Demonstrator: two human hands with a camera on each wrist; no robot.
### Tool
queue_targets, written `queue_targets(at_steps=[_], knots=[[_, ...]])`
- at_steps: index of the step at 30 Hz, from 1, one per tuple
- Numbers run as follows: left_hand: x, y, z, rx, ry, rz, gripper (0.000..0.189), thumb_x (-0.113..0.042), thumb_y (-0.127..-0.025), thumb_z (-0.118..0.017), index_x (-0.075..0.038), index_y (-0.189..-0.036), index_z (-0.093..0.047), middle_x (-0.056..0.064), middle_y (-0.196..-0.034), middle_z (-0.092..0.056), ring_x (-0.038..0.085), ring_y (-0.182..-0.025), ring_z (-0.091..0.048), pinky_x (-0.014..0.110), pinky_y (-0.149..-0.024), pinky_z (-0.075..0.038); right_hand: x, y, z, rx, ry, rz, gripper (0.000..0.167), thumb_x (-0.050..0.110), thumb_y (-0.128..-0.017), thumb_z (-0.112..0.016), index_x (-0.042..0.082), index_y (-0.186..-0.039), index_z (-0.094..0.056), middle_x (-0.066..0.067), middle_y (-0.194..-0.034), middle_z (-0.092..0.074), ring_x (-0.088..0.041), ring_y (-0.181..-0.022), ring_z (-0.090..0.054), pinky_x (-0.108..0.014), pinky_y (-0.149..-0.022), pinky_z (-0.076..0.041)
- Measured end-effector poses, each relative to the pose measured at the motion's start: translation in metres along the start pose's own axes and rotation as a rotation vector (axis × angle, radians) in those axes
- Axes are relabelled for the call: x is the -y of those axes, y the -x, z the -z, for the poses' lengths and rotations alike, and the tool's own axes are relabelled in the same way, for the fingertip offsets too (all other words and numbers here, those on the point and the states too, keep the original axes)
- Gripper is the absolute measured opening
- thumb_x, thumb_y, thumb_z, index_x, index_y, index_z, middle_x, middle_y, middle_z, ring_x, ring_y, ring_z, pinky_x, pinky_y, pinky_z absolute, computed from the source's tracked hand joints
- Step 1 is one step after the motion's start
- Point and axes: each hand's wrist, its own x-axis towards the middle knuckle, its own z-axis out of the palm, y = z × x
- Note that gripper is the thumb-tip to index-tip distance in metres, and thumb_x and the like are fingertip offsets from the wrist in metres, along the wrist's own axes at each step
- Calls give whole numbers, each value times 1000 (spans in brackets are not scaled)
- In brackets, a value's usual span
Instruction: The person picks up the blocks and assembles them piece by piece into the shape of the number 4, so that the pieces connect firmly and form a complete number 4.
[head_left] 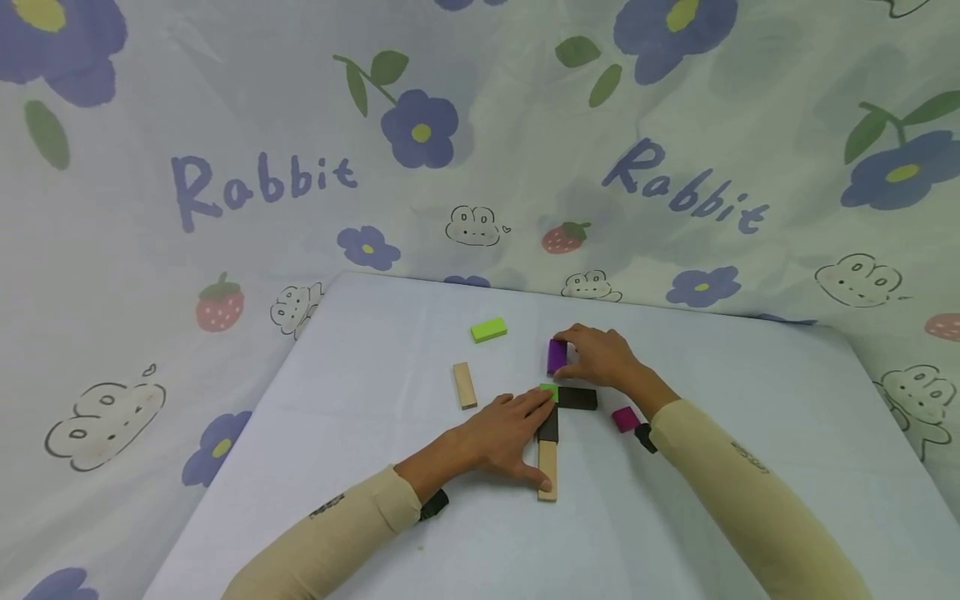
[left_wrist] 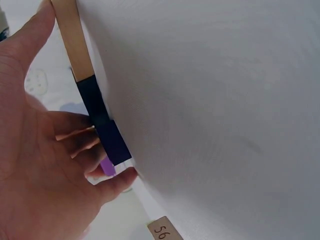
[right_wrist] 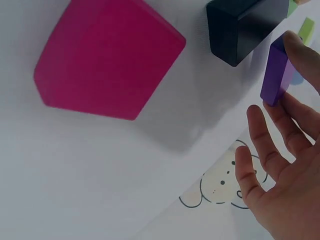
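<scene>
In the head view, my right hand (head_left: 600,357) pinches a purple block (head_left: 557,357) between thumb and fingers. The purple block (right_wrist: 276,72) shows close up in the right wrist view. My left hand (head_left: 506,437) lies along the left side of a row of blocks. Its fingertips touch the green block (head_left: 550,390), and its thumb rests by a wooden block (head_left: 548,471). A black block (head_left: 549,423) joins those two in the row. Another black block (head_left: 577,398) extends right from the green one, just below the purple block.
A lime-green block (head_left: 489,330) lies farther back on the white table (head_left: 360,392). A loose wooden block (head_left: 465,386) lies left of the row, and a magenta block (head_left: 626,419) near the right forearm. Behind the table hangs a printed cloth (head_left: 480,167).
</scene>
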Motion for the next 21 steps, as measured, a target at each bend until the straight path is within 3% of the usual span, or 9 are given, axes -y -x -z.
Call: queue_targets(at_steps=[21], knots=[[0,0,1,-2,8,-4,116,-81,-80,-60,-7,-161,-24,7,-168,-18,19,-153,-18,44,-118,-28,-7,21,1,-14,2,58,71,45,-85,-81,11,-144,-58,-12,-142,-58,-31,-118,-63,-58,-96,-47]])
